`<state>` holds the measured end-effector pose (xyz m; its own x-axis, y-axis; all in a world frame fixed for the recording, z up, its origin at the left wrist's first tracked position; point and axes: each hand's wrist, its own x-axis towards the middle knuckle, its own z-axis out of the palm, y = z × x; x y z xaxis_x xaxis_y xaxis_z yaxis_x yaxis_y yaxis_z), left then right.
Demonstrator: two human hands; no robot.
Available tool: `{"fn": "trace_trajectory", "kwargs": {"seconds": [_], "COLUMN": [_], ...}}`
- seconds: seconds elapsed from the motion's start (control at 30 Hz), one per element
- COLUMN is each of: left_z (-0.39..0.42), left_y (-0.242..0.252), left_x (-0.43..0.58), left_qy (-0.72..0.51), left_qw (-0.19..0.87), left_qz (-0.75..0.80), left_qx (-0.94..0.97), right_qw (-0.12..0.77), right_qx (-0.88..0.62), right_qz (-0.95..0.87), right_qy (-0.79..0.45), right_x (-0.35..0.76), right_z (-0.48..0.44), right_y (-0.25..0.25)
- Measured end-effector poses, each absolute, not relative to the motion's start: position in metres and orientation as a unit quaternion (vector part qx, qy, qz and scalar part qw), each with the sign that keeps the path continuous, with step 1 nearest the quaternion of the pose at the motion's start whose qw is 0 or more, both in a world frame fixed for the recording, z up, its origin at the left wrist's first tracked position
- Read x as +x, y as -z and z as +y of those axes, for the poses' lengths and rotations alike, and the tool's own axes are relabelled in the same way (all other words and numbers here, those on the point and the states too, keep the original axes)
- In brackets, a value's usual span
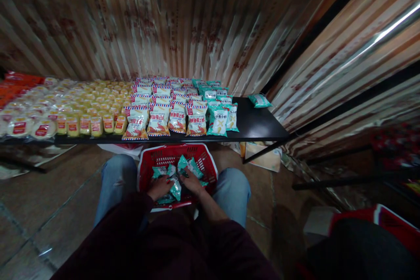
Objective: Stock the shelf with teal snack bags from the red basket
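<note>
Reaching into the red basket (164, 154): a person in dark sleeves (124, 218) and blue jeans (118, 175) works with left hand (160, 187) and right hand (192, 180) down inside it, the basket set between the knees, just in front of the table.
Left hand: fingers bent over the bags, touching them; from where I stand, I cannot tell whether they grip one.
Right hand: curled low over a bag near the basket's middle, its fingertips hidden, so whether it holds or merely touches is unclear.
Green bags in the basket (176, 189): several, lying loose and at odd angles around both hands; the pile is too covered to count.
Green bags on the table (217, 121): upright in close rows, front ones facing out, beside the white bags (159, 119).
Lone green bag (260, 100): lying flat near the right end of the black table (256, 118), well apart from the rows.
How the bags stand: partway along, by my judgement, with one share neatly ranked on the table and another loose in the basket.
Farther left: yellow packs (72, 125), round packs (43, 128) and orange packs (13, 89), all laid in order.
Behind the table: a striped curtain (147, 17), hanging in folds.
</note>
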<state>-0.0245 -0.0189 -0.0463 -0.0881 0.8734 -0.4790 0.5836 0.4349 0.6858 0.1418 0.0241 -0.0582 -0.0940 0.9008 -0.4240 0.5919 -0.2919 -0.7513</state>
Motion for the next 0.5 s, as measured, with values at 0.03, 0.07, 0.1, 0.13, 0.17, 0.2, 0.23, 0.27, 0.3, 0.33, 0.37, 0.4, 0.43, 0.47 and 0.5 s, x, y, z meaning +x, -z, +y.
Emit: {"fn": "trace_trajectory", "kwargs": {"seconds": [0.03,0.07,0.1,0.13,0.17,0.2,0.23,0.27,0.3,0.33,0.37,0.4,0.43,0.47,0.5], "left_z": [-0.021,-0.024,-0.026,-0.029,-0.032,-0.034,-0.036,-0.037,-0.038,-0.038,-0.039,-0.039,-0.039,-0.040,-0.041], "left_y": [0.044,0.043,0.041,0.040,0.039,0.040,0.040,0.042,0.043,0.044,0.045,0.046,0.046,0.045,0.044], "left_x": [-0.022,-0.019,-0.017,-0.016,-0.015,-0.014,-0.015,-0.015,-0.016,-0.017,-0.019,-0.021,-0.023,-0.025,-0.026], "left_qy": [-0.172,-0.184,-0.199,-0.214,-0.229,-0.241,-0.252,-0.262,-0.271,-0.281,-0.292,-0.304,-0.318,-0.332,-0.346], "left_qw": [0.451,0.456,0.462,0.468,0.473,0.478,0.483,0.489,0.497,0.504,0.511,0.517,0.521,0.525,0.527], "left_qz": [0.717,0.713,0.709,0.707,0.707,0.709,0.712,0.715,0.719,0.721,0.723,0.723,0.722,0.720,0.717], "left_qx": [0.503,0.499,0.493,0.485,0.473,0.459,0.443,0.424,0.404,0.383,0.362,0.342,0.324,0.309,0.298], "right_qw": [0.165,0.166,0.168,0.169,0.171,0.173,0.176,0.182,0.190,0.197,0.207,0.218,0.231,0.245,0.259], "right_qx": [-0.642,-0.632,-0.623,-0.615,-0.606,-0.598,-0.590,-0.583,-0.575,-0.568,-0.560,-0.551,-0.538,-0.526,-0.519], "right_qz": [-0.577,-0.582,-0.587,-0.592,-0.598,-0.605,-0.613,-0.621,-0.630,-0.638,-0.646,-0.657,-0.670,-0.683,-0.691], "right_qy": [-0.477,-0.484,-0.489,-0.493,-0.496,-0.497,-0.495,-0.491,-0.486,-0.482,-0.475,-0.466,-0.455,-0.443,-0.432], "right_x": [0.142,0.143,0.143,0.144,0.144,0.144,0.143,0.142,0.140,0.138,0.135,0.133,0.131,0.129,0.128], "right_z": [0.022,0.020,0.019,0.017,0.015,0.013,0.010,0.007,0.004,0.000,-0.004,-0.008,-0.013,-0.017,-0.021], "right_y": [0.057,0.056,0.054,0.052,0.050,0.047,0.044,0.041,0.037,0.034,0.031,0.028,0.025,0.024,0.023]}}
